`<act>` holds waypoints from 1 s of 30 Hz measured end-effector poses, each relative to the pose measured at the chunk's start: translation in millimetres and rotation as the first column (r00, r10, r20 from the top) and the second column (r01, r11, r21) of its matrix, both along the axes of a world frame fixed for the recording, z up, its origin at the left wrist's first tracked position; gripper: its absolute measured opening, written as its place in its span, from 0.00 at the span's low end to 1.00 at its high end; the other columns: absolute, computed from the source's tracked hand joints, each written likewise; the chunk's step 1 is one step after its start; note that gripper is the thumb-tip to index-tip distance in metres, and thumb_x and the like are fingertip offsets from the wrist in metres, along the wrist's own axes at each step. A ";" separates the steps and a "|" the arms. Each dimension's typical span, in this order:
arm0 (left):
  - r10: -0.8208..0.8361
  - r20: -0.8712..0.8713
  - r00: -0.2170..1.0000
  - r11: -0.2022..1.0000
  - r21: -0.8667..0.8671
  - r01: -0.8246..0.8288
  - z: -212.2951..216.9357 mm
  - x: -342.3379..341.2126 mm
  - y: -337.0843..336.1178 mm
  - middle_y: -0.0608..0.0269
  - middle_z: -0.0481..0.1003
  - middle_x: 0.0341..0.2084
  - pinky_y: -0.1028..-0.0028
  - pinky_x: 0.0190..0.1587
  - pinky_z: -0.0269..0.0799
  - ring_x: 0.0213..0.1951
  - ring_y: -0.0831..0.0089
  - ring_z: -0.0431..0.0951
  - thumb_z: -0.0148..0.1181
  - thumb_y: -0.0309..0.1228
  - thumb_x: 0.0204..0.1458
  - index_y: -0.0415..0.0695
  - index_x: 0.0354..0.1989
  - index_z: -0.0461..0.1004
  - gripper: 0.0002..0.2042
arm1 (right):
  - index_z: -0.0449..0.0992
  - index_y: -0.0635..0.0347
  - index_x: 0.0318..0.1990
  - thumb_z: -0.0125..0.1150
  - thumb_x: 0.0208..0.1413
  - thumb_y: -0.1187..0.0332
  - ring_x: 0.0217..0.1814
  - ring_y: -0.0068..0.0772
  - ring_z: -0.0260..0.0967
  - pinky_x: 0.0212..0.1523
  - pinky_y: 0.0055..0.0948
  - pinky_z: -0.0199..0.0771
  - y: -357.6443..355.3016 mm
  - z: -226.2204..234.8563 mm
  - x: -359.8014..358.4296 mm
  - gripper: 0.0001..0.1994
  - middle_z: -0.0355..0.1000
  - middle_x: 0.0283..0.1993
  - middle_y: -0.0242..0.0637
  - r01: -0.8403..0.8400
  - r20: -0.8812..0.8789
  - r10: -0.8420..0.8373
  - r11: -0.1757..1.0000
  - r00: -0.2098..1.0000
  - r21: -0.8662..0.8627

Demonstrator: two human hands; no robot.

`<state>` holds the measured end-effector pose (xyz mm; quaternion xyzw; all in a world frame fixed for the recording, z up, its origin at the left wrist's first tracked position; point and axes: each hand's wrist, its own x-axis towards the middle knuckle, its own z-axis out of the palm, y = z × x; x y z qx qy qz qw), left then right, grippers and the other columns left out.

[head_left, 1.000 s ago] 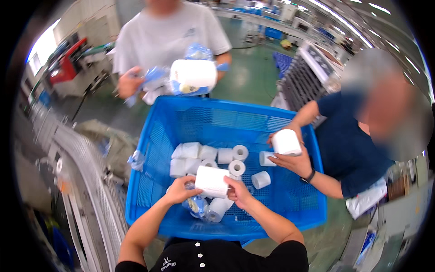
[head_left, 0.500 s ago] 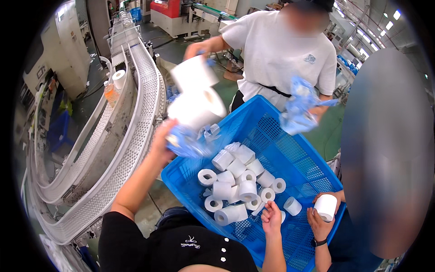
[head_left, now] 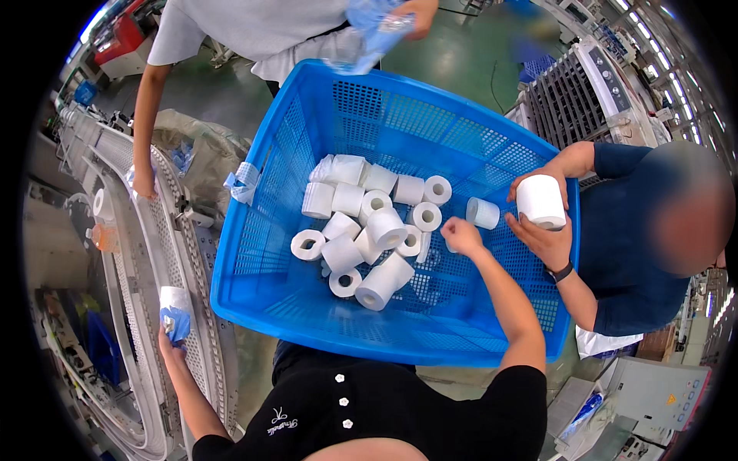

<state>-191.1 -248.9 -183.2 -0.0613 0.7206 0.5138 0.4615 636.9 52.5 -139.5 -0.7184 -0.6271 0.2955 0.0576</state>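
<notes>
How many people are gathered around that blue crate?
3: the camera wearer at the blue crate's near edge, a person in a grey shirt at the far edge, and a person in a dark shirt on the right.

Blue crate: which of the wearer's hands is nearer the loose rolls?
Right. The right hand is inside the blue crate beside the rolls; the left hand is outside, holding a wrapped roll at the conveyor.

Left hand (head_left: 174, 332) gripping; right hand (head_left: 460, 235) curled (outstretched).

The left hand (head_left: 171, 342) holds a wrapped roll (head_left: 174, 307) on the conveyor (head_left: 157, 230), left of the blue crate (head_left: 307, 307). The right hand (head_left: 461, 234) reaches among loose rolls (head_left: 369, 230) inside that crate.
</notes>
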 end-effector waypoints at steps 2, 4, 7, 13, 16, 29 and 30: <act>0.138 -0.075 0.988 0.989 -0.051 -0.142 -19.4 26.6 6.1 0.71 0.78 0.37 0.77 0.24 0.65 0.32 0.75 0.78 0.57 0.53 0.53 0.54 0.41 0.77 0.18 | 0.78 0.59 0.31 0.58 0.48 0.61 0.36 0.45 0.76 0.38 0.42 0.74 -14.1 -60.2 21.3 0.11 0.77 0.32 0.45 -0.055 0.113 0.060 0.997 0.992 -0.049; 0.139 -0.041 0.989 0.987 -0.074 -0.142 -11.8 39.3 6.2 0.71 0.78 0.37 0.75 0.26 0.67 0.33 0.72 0.78 0.59 0.56 0.51 0.54 0.42 0.77 0.20 | 0.79 0.59 0.31 0.61 0.45 0.59 0.37 0.48 0.75 0.40 0.42 0.74 -32.7 -108.0 21.5 0.13 0.77 0.33 0.45 -0.101 0.016 0.110 0.953 0.994 -0.284; 0.376 -0.137 0.916 0.926 0.030 -0.375 2.8 52.7 -5.7 0.63 0.78 0.38 0.70 0.29 0.75 0.34 0.66 0.80 0.65 0.51 0.48 0.47 0.43 0.76 0.22 | 0.80 0.60 0.34 0.62 0.44 0.60 0.39 0.48 0.75 0.43 0.41 0.74 -59.6 -140.8 -12.9 0.14 0.77 0.35 0.46 -0.295 0.041 0.329 0.888 0.943 -0.352; 0.378 -0.550 0.745 0.896 0.419 -0.146 159.4 125.0 87.5 0.62 0.75 0.31 0.67 0.33 0.76 0.31 0.70 0.77 0.58 0.36 0.56 0.39 0.38 0.75 0.12 | 0.79 0.63 0.36 0.62 0.48 0.59 0.37 0.46 0.75 0.41 0.39 0.74 -43.2 -126.5 -83.9 0.15 0.77 0.35 0.48 -0.456 -0.225 0.415 0.873 0.881 -0.175; 0.284 -0.734 0.617 0.882 0.452 0.132 181.5 172.2 132.9 0.69 0.70 0.25 0.77 0.31 0.66 0.27 0.79 0.69 0.57 0.32 0.56 0.41 0.33 0.75 0.07 | 0.77 0.64 0.38 0.55 0.57 0.56 0.37 0.38 0.74 0.41 0.37 0.74 -21.4 -46.4 -135.0 0.17 0.76 0.35 0.40 -0.368 -0.594 0.192 0.910 0.781 -0.189; -0.120 -0.960 -0.251 -0.296 -0.207 0.932 200.5 468.1 258.6 0.45 0.56 0.63 0.58 0.60 0.59 0.59 0.50 0.62 0.64 0.29 0.45 0.42 0.66 0.54 0.37 | 0.69 0.53 0.55 0.37 0.63 0.43 0.53 0.34 0.71 0.53 0.36 0.71 -51.4 165.1 -190.7 0.27 0.72 0.53 0.35 -0.049 -0.736 -0.569 0.802 -0.367 -0.596; -0.079 -0.961 -0.264 -0.312 -0.228 0.922 194.6 476.4 253.8 0.46 0.57 0.63 0.58 0.58 0.60 0.58 0.51 0.63 0.64 0.30 0.45 0.42 0.65 0.54 0.37 | 0.70 0.53 0.54 0.37 0.62 0.42 0.53 0.34 0.71 0.54 0.38 0.70 -59.3 160.1 -179.2 0.28 0.72 0.52 0.35 -0.039 -0.741 -0.579 0.796 -0.340 -0.604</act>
